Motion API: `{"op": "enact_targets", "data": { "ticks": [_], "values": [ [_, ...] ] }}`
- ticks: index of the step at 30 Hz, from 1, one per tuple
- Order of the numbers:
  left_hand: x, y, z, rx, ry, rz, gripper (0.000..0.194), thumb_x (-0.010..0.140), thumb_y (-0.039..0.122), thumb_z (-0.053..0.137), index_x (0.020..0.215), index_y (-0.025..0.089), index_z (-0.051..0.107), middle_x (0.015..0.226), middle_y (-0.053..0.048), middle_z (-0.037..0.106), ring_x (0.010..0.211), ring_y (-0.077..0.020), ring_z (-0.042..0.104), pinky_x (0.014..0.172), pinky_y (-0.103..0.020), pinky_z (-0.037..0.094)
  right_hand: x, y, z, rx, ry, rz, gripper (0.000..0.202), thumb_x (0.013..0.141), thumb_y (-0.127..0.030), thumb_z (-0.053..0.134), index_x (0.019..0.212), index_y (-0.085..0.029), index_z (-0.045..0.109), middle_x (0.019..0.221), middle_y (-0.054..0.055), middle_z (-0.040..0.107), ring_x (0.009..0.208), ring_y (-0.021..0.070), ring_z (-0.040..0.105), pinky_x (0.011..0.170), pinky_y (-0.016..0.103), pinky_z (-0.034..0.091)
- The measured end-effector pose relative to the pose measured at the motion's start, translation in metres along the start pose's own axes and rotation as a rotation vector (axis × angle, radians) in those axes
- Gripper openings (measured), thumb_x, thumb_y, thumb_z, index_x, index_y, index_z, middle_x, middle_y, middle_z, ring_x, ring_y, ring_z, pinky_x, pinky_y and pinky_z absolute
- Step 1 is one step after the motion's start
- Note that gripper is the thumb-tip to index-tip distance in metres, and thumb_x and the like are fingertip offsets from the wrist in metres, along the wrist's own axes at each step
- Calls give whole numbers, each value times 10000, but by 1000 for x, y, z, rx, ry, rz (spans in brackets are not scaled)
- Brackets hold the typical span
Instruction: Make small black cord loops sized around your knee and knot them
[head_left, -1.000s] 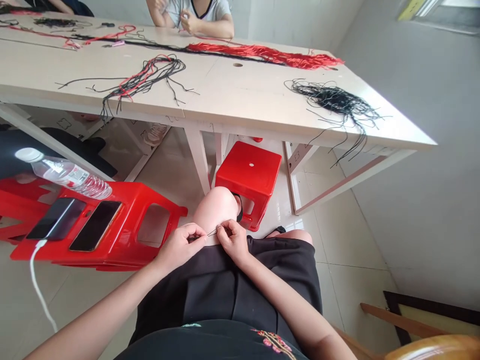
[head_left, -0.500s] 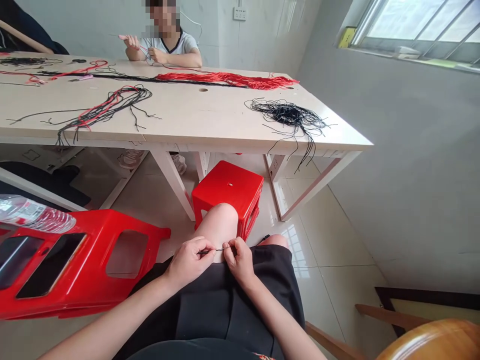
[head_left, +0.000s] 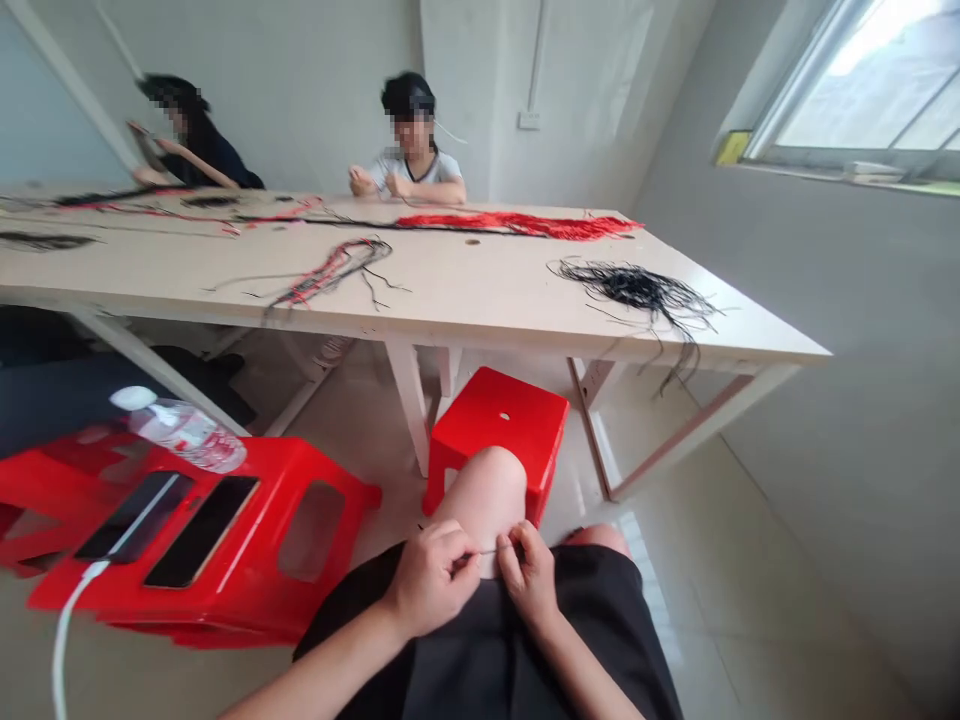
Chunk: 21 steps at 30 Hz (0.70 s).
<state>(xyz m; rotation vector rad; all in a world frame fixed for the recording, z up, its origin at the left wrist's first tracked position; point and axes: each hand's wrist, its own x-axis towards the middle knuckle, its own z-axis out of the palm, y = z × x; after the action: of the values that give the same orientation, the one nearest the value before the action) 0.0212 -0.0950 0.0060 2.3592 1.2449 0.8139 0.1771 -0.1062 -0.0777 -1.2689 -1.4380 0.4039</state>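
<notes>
Above my lap, a thin dark cord (head_left: 489, 551) runs across the short gap between my two hands. My left hand (head_left: 435, 575) is closed, pinching one part of the cord between thumb and fingers. Just to its right, my right hand (head_left: 529, 570) pinches the other part, fingers curled. Most of the cord is hidden inside the hands. Both hands are near my bare knee (head_left: 491, 480), over the black skirt (head_left: 465, 660).
A red stool (head_left: 499, 405) stands ahead; another red stool (head_left: 247, 560) at left bears two phones (head_left: 201, 530) and a plastic bottle (head_left: 191, 435). On the table (head_left: 450, 295) lie black cords (head_left: 630, 285), red cords (head_left: 517, 224) and a mixed bundle (head_left: 330, 270). Two people sit beyond.
The view has swung left and up, so the table, stools and hands sit lower and further right. A second person shows more fully. Both hands still pinch the cord.
</notes>
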Motion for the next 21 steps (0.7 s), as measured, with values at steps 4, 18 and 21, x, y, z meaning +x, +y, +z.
{"op": "enact_targets", "data": {
  "ticks": [4, 18, 21],
  "values": [
    [-10, 4, -1, 36, 48, 40, 144, 751, 139, 540, 634, 168, 619, 577, -3, 549, 548, -102, 516, 546, -228, 364, -11, 1, 2, 6, -7, -24, 248, 887, -276, 496, 661, -190, 441, 594, -39, 430, 500, 82, 444, 489, 179, 398],
    [7, -7, -4, -436, -98, -605, 204, 716, 302, 595, 772, 141, 708, 575, 6, 540, 574, -123, 468, 557, -247, 351, 39, 6, -4, -38, -264, 62, 379, 848, -465, 525, 603, -176, 529, 529, -12, 518, 478, 111, 500, 477, 194, 411],
    [6, -12, -1, -518, -44, -619, 247, 751, 342, 560, 745, 127, 681, 544, 24, 463, 540, -109, 400, 539, -249, 317, 43, 6, 5, -84, -208, 16, 374, 859, -451, 514, 604, -177, 518, 536, -11, 522, 480, 107, 503, 494, 192, 410]
  ]
}}
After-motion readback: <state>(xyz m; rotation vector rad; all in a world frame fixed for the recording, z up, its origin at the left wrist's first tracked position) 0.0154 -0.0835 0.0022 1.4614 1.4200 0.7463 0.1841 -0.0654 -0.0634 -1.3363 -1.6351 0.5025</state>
